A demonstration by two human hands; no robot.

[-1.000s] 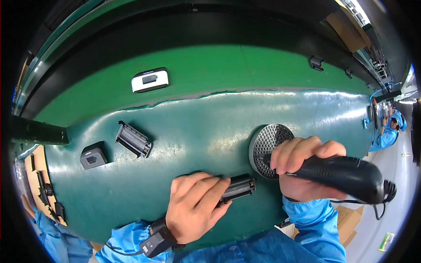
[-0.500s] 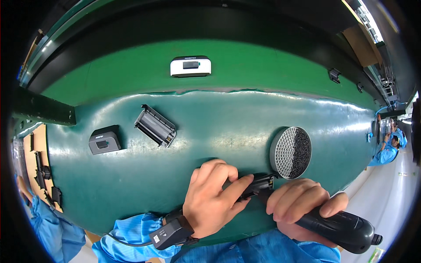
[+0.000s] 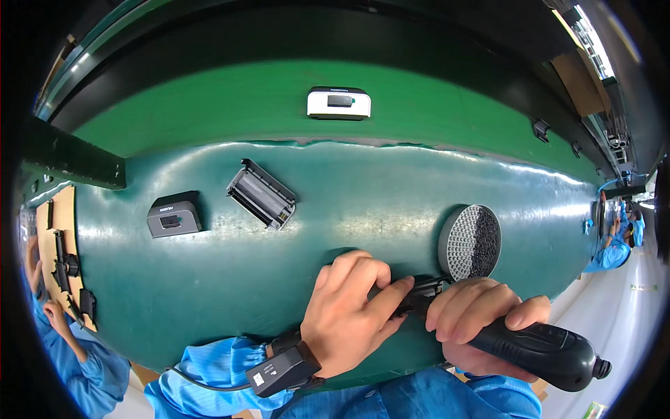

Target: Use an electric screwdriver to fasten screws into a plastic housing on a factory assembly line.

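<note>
My right hand [image 3: 478,318] is wrapped round a black electric screwdriver [image 3: 551,353], its nose pointing left toward my left hand. Pinched in the fingers of my left hand [image 3: 349,318] is a small black plastic part [image 3: 427,286], low over the bench. The screwdriver's nose meets or nearly meets this part; the exact contact point is hidden by my fingers. Just beyond my right hand stands a round grey dimpled tray [image 3: 459,244], its right half covered with small black screws [image 3: 487,244].
Toward the left of the green bench [image 3: 363,202] sit a grey housing [image 3: 174,215] and an open dark frame [image 3: 262,195]. A white-fronted housing [image 3: 339,104] stands on the back ledge. At far left, a co-worker's hands are beside a board [image 3: 66,209] with black parts.
The view has shifted slightly, so bench items appear further right. Both hands keep their grips, with the screwdriver still against or near the part. A co-worker's hand has come into sight at left.
</note>
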